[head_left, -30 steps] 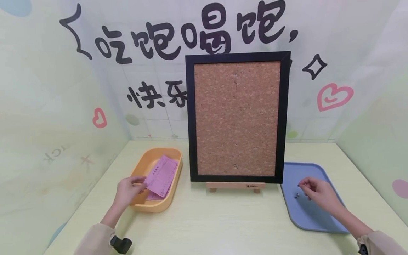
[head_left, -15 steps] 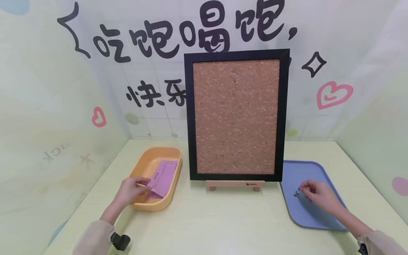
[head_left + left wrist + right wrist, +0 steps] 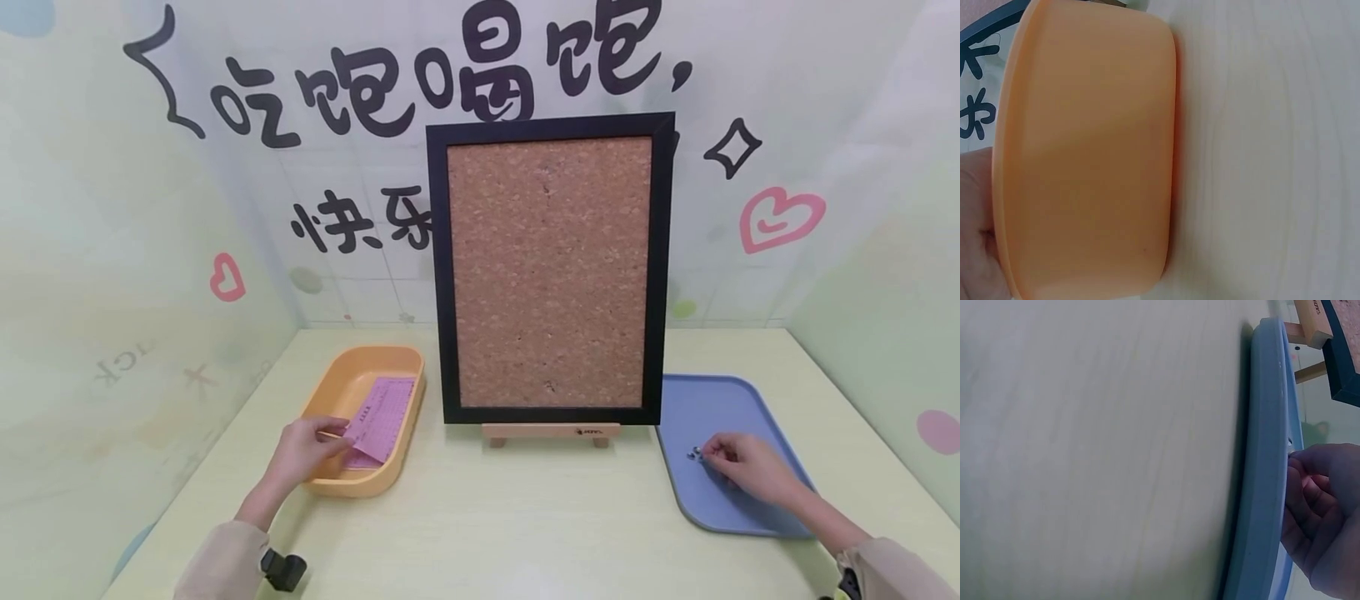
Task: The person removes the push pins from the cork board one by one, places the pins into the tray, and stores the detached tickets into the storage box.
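Observation:
In the head view my left hand (image 3: 306,450) reaches over the near left rim of the orange tub (image 3: 365,481), its thumb and fingers pinching the edge of a pink paper slip (image 3: 372,427). Printed dark characters run along the slip, with more pink paper under it. From the left wrist the tub's outer wall (image 3: 1091,150) hides the slips. My right hand (image 3: 750,467) is low over the blue tray (image 3: 697,400), with thumb and forefinger pinched together on a small silvery piece. Several such small shiny pieces (image 3: 692,455) lie right at these fingertips. The remaining fingers curl inward (image 3: 1319,506).
A black-framed cork board (image 3: 551,275) stands upright on a small wooden easel (image 3: 551,432) between tub and tray. Behind it rises a wall with black lettering (image 3: 360,92). Pale wooden table (image 3: 510,508) stretches in front of the board.
My right hand has come down to the silvery pieces on the tray. The pink slip in my left hand has dropped lower into the tub, its far end now lying flatter.

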`<state>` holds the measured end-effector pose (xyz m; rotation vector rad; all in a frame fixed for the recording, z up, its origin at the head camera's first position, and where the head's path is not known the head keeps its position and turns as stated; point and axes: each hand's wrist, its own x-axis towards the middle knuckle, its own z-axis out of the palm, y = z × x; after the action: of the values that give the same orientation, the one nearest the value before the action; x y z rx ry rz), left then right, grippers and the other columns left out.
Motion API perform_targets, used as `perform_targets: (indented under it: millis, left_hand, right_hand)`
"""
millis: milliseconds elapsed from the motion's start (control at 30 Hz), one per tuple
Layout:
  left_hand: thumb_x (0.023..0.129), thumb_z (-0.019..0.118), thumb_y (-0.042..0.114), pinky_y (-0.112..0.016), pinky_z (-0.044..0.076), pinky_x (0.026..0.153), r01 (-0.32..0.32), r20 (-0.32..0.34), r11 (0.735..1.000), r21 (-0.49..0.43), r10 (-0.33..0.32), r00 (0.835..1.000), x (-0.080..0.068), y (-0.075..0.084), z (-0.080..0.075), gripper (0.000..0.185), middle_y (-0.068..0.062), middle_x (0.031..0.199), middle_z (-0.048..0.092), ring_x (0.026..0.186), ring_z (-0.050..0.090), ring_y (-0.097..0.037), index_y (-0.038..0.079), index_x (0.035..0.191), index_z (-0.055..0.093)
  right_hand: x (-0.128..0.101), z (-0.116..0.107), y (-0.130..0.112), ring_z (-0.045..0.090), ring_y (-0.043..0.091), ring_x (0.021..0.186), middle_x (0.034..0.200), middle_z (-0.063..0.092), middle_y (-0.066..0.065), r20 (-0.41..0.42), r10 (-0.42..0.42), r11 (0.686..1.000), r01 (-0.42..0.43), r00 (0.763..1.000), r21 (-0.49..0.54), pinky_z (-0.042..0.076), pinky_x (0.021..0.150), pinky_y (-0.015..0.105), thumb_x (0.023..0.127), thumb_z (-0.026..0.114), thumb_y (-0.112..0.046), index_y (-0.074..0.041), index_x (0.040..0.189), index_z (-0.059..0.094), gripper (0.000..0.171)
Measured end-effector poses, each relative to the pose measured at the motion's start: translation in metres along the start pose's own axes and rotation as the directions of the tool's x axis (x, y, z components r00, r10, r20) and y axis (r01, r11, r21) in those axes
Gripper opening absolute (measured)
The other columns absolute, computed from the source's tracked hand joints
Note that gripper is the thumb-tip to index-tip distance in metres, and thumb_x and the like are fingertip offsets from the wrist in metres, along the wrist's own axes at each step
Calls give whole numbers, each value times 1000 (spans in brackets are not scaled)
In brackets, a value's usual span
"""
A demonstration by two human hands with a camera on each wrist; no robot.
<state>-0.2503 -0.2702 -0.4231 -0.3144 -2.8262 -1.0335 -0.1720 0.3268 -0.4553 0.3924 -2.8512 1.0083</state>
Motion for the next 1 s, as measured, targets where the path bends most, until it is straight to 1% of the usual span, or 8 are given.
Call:
perform_targets:
  millis: [267, 333, 500, 633, 733, 900, 1000]
  left_hand:
    - [74, 72, 5, -33, 54, 67, 19, 24, 1000, 3, -19, 1000, 2, 2, 2, 29, -20, 94, 66, 78, 65, -26, -8, 100, 64]
    - [74, 72, 5, -32, 53, 66, 20, 28, 1000, 8, -20, 999, 2, 2, 2, 30, -20, 94, 66, 78, 65, -26, -8, 99, 65]
    - [74, 72, 6, -32, 54, 66, 28, 38, 1000, 2, -28, 999, 2, 2, 1, 31, -20, 94, 66, 78, 65, -26, -8, 100, 64]
    - [74, 72, 7, -31, 54, 65, 15, 42, 1000, -2, -15, 999, 2, 2, -1, 31, -20, 93, 66, 77, 65, -25, -8, 100, 64]
    - [75, 72, 8, -30, 54, 64, -6, 47, 1000, -3, 6, 999, 1, 3, -4, 31, -20, 91, 67, 77, 66, -26, -9, 100, 64]
    - [75, 72, 11, -28, 54, 62, -10, 38, 1000, 15, 9, 999, 2, 5, -9, 32, -18, 89, 67, 76, 66, -25, -8, 100, 64]
    - [75, 72, 11, -28, 54, 62, -16, 33, 999, 30, 15, 999, 5, 6, -12, 33, -18, 90, 67, 76, 65, -24, -8, 100, 64]
  right_hand:
    - [1, 0, 0, 42, 1, 45, 56, 48, -7, 28, 45, 999, -44, 999, -26, 37, 43, 21, 86, 58, -6, -4, 83, 63, 5]
    - [2, 0, 0, 42, 1, 45, 56, 48, -7, 23, 46, 998, -45, 999, -32, 37, 43, 21, 86, 59, -6, -4, 83, 63, 5]
    - [3, -2, -2, 42, 1, 45, 56, 48, -7, 4, 15, 999, -15, 1000, -37, 38, 43, 21, 84, 59, -3, -2, 83, 63, 5]
    - [5, -7, -6, 41, 0, 48, 58, 49, -6, -4, -1, 999, 1, 1000, -40, 38, 44, 21, 84, 57, -1, -1, 84, 63, 6]
    - [9, -13, -9, 41, 1, 49, 59, 50, -5, -16, -1, 999, 0, 1000, -49, 38, 45, 21, 85, 56, -1, 0, 85, 63, 6]
    - [17, -22, -15, 43, 2, 47, 59, 52, -3, -26, -17, 998, 15, 1000, -54, 39, 44, 22, 84, 58, -1, 1, 86, 63, 6]
    - [22, -26, -18, 43, 2, 47, 60, 53, -2, -15, -21, 998, 20, 1000, -61, 39, 44, 22, 85, 58, -3, 1, 87, 63, 6]
